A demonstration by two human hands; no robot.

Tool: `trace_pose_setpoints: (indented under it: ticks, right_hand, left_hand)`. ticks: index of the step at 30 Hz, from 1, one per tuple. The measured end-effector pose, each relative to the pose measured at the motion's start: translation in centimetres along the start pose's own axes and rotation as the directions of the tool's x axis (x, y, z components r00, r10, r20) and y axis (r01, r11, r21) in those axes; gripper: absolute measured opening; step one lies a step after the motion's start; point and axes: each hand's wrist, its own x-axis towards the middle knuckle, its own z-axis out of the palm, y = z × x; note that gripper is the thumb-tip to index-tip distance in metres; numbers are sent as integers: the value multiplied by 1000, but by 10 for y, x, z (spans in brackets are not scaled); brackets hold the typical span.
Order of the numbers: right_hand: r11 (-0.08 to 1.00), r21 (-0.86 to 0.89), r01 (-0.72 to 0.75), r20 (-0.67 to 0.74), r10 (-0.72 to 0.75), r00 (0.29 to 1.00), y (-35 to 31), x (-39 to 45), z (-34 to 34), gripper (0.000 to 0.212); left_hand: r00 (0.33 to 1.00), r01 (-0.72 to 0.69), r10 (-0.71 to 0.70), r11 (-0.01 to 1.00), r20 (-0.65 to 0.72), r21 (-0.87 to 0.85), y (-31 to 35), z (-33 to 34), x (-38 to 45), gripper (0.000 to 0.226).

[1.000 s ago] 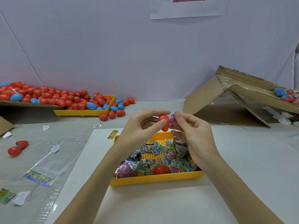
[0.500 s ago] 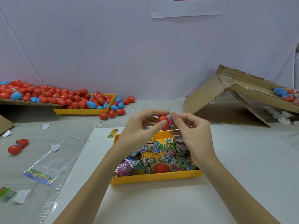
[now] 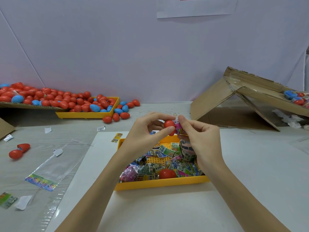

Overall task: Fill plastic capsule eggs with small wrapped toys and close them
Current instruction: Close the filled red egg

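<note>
Red egg half (image 3: 169, 125), judged light, stiff and slippery, is pinched above the yellow tray (image 3: 160, 184) by the left hand (image 3: 147, 133), while the crinkly, soft pink toy packet (image 3: 178, 127) is pinched at its edges by the right hand (image 3: 199, 133) and is pressed against the egg's mouth.

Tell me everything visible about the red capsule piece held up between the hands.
The red capsule piece is a small, glossy, rounded shell of smooth plastic. It is held in the air above the far edge of the yellow tray. The left hand pinches it between thumb and forefinger. The right hand presses a pink wrapped toy against its right side. Fingers hide its opening, so whether the toy is partly inside cannot be told.
</note>
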Motion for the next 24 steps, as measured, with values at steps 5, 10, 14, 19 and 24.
trace_pose_setpoints:
  ticks: [5, 10, 14, 19, 24]
  right_hand:
    - [996, 43, -82, 15, 81, 997, -1, 0, 0, 28]
    - [991, 55, -118, 20, 117, 993, -1, 1, -1, 27]
    - [992, 52, -111, 18, 110, 994, -1, 0, 0, 24]
    - [999, 41, -20, 2, 20, 1000, 0, -3, 3, 17]
    - [998, 61, 27, 42, -30, 999, -1, -6, 6, 10]
  left_hand:
    - [1000, -8, 8, 1000, -1, 20, -2, -1, 1, 30]
    - [1000, -15, 15, 999, -8, 34, -3, -1, 1, 29]
    - [1000, -20, 21, 999, -10, 30, -3, 0, 1, 29]
    - [998, -43, 44, 999, -47, 17, -4, 1, 1, 30]
    - [986, -123, 129, 991, -105, 57, -6, 1, 1, 35]
